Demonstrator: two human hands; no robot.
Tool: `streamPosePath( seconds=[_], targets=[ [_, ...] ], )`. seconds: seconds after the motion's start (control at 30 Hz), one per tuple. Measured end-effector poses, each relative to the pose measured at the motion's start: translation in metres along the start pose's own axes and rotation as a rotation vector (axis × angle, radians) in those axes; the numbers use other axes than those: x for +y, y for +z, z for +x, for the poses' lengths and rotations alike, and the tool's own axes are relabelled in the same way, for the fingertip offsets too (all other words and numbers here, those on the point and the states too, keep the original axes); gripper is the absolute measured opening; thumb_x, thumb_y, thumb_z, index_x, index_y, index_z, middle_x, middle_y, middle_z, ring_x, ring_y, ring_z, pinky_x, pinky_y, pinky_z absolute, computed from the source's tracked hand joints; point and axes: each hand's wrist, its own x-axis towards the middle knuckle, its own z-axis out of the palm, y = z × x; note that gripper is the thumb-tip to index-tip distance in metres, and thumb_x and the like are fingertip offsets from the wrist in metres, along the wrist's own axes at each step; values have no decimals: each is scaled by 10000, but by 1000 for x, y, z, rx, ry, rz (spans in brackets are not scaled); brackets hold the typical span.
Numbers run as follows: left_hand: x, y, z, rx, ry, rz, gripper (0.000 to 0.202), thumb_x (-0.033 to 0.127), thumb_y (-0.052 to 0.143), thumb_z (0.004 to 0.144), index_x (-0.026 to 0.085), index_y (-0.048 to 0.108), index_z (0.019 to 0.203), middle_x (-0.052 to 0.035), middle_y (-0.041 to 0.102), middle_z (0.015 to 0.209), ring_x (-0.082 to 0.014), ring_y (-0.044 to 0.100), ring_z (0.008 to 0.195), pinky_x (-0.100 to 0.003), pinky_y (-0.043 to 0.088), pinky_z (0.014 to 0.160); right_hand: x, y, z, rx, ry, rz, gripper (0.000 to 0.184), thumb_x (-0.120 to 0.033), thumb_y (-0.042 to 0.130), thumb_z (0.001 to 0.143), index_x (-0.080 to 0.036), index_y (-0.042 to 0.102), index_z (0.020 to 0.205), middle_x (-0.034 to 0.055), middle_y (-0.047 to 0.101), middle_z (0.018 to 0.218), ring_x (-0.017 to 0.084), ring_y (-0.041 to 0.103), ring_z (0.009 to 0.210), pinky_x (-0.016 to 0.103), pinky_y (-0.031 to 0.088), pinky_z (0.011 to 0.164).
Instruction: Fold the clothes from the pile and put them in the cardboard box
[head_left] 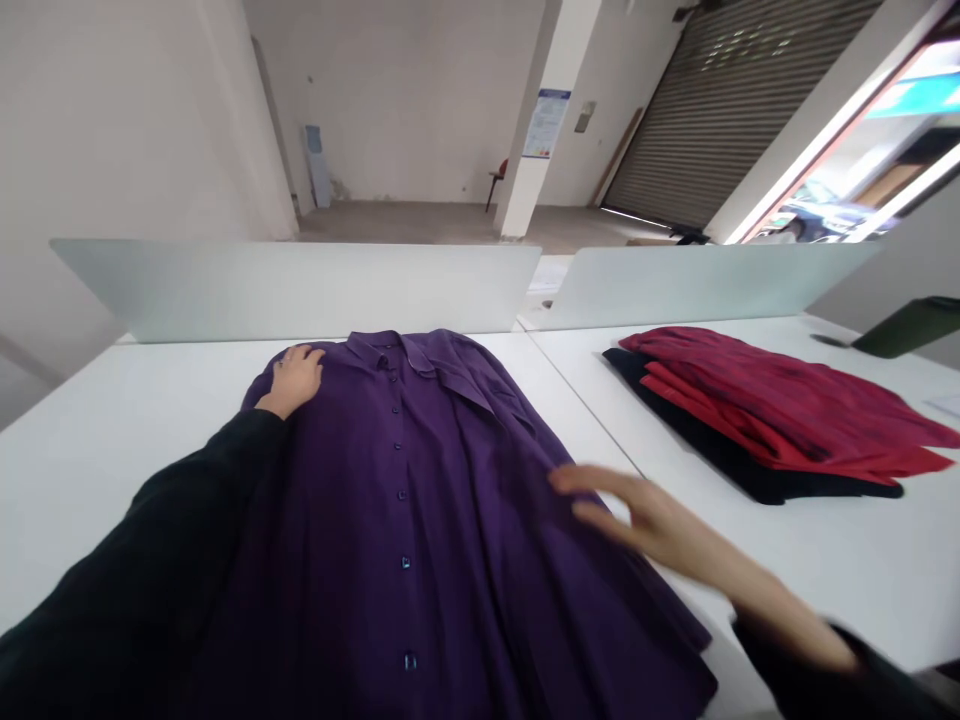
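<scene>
A purple button-up shirt (pixel 442 520) lies spread on the white table, its collar at the far side and its row of dark buttons running toward me. My left hand (pixel 295 378) rests on the shirt's left shoulder area, fingers stretched over the cloth. Over the right side of the shirt, near its edge, is my right hand (pixel 630 510), blurred by motion, with thumb and fingers apart and nothing visible between them. Whether it touches the cloth I cannot tell.
To the right a stack of folded red and black clothes (pixel 772 400) lies on the white table (pixel 570 375). Frosted low dividers (pixel 337 290) stand along the far edge. A dark green object (pixel 911 325) is at the far right.
</scene>
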Motion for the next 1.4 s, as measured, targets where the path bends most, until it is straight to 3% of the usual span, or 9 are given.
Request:
streamPosePath(
  seconds=[0.13,0.3,0.47,0.57,0.8,0.97,1.17,1.27,1.4],
  targets=[
    [-10,18,10,1,-119,13,484,313,312,945,180,506,1367,-184,347,1501,-442,227,1391,-698,252,1040,57,-22,139,54,205,-285,277,-242,509,905,-174,670,1120,111,685,1152,224,652,1008,364,491,935],
    [-11,43,14,-57,-199,17,599,495,265,950,193,410,1446,-212,299,1532,-514,187,1392,-748,203,1018,64,22,266,169,256,-433,482,-347,436,984,-102,452,1399,211,609,1225,254,584,1095,372,440,943],
    [-20,47,20,-127,-229,40,692,594,199,927,223,314,1499,-185,233,1576,-486,135,1425,-732,140,1056,59,60,304,195,221,-527,403,-228,392,1001,-120,471,1381,214,535,1248,230,504,1102,339,409,899],
    [-24,44,21,-148,-220,61,688,605,185,921,252,319,1497,-165,227,1584,-472,148,1427,-728,138,1060,68,60,311,198,237,-591,376,-103,307,986,-101,573,1252,216,505,1252,239,496,1086,339,426,845],
    [-28,44,30,-192,-207,70,690,613,168,916,281,280,1510,-139,190,1602,-445,120,1446,-711,123,1080,79,46,323,184,233,-679,394,-134,314,966,-163,598,1237,194,492,1311,325,446,1179,471,457,897],
    [-32,44,33,-148,-180,76,693,621,164,913,285,301,1503,-128,210,1598,-440,153,1442,-701,141,1087,50,37,272,195,113,-684,498,-250,445,943,-174,418,1434,179,336,1495,362,405,1277,544,427,984],
    [0,36,3,6,47,97,637,509,188,955,185,351,1479,-146,249,1581,-392,109,1463,-669,155,1110,-10,44,85,-122,-285,-559,399,-265,522,924,-144,558,1303,159,453,1436,288,443,1315,466,394,1084],
    [26,34,-23,-59,158,87,634,548,215,948,224,370,1470,-125,271,1576,-408,155,1450,-691,188,1088,-33,60,-8,-194,-212,-405,358,-238,526,924,-142,588,1263,150,555,1346,251,540,1237,397,469,1035],
    [47,40,-44,-157,145,55,659,588,239,933,247,332,1489,-108,245,1589,-423,172,1441,-712,192,1075,-61,95,-85,-40,-2,-182,276,-180,485,933,-167,635,1164,106,680,1100,188,671,994,291,558,871]
  ],
)
